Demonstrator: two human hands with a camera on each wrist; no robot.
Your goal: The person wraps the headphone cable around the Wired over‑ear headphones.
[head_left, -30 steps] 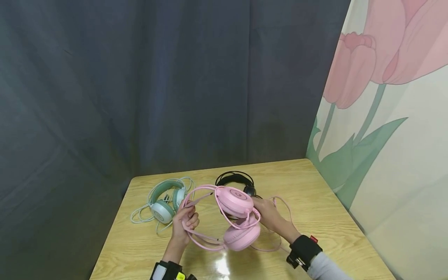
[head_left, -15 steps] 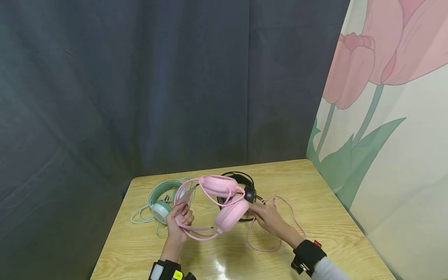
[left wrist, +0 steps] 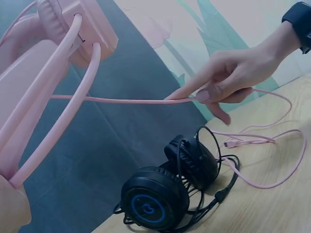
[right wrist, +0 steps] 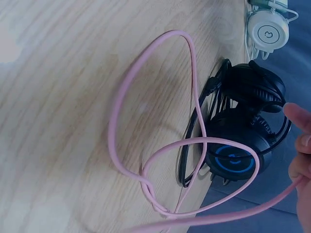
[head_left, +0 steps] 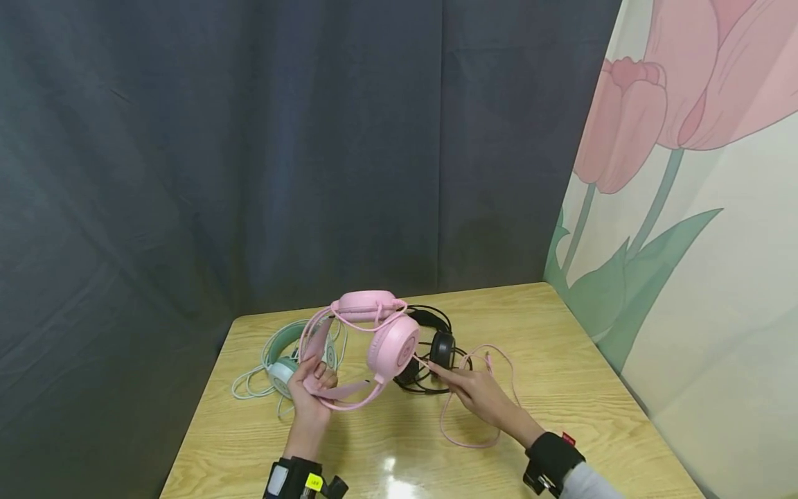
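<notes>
My left hand [head_left: 312,391] grips the headband of the pink headphones [head_left: 394,346], holding them up above the table with both ear cups pointing right. From one ear cup a thin pink cable [left wrist: 141,101] runs taut to my right hand [head_left: 476,395], which pinches it between thumb and fingers. Past that hand the rest of the cable [right wrist: 116,107] lies in loose loops on the tabletop, its plug [left wrist: 232,144] showing in the left wrist view. Behind the pink pair, the black headphones [head_left: 442,348] rest on the table with their black cable bundled beside them.
Mint-and-white headphones [head_left: 283,371] with a coiled pale cable lie at the table's left, partly hidden behind my left hand and the pink pair. A dark curtain [head_left: 349,152] hangs along the back edge of the wooden table [head_left: 561,360]. A tulip-painted wall [head_left: 698,312] borders the right side.
The pink headphones have moved left and up and turned in my left hand. My right hand now stands apart from the ear cups, with cable stretched between; more of the black headphones shows.
</notes>
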